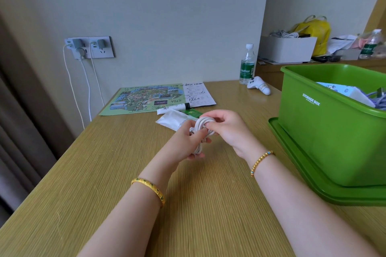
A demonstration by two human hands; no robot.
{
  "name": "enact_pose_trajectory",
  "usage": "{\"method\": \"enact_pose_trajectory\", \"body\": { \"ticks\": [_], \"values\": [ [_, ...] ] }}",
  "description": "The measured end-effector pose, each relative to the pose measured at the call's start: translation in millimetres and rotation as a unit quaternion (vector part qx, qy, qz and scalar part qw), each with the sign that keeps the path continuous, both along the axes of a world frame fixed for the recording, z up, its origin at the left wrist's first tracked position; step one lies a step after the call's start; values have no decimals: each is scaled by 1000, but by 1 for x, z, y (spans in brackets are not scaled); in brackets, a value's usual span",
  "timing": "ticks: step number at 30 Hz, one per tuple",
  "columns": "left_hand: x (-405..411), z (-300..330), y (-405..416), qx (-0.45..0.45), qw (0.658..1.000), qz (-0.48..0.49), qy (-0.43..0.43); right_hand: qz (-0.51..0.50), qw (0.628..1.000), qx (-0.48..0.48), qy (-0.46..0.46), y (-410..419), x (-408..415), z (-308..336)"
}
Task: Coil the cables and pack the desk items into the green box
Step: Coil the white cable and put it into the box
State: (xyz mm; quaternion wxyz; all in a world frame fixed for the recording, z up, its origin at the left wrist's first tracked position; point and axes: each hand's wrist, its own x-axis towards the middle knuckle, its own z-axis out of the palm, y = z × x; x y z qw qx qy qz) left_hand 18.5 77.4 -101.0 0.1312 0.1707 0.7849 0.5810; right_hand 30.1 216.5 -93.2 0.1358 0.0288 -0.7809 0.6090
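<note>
Lying behind hands at frame centre: white tubes, map; left hand, right hand both gripping coiled white cable, fingers curling tight.

Two hands, two bottles

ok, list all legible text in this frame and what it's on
"STORAGE BOX": green box; smaller line beneath is unreadable.
"Cestbon": water bottle label.
"1260", "6": handwritten on white sheet.
"4988": handwritten on map; its print is too small.
White controller label: blurred.
</note>
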Motion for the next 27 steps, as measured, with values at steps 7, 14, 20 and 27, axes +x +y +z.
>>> {"method": "enact_pose_trajectory", "body": {
  "ticks": [7,14,20,27],
  "values": [
    [-3,-3,2,45,997,56,29,45,990,-108,-79,11,-2,0],
    [-8,-2,-2,84,990,116,18,72,994,-80,-34,6,-2,-3],
    [-3,-6,3,218,971,94,-19,97,972,-213,-35,-4,0,-3],
    [-4,-15,7,186,969,162,-12,150,983,-64,-86,-17,4,-12]
  ]
}}
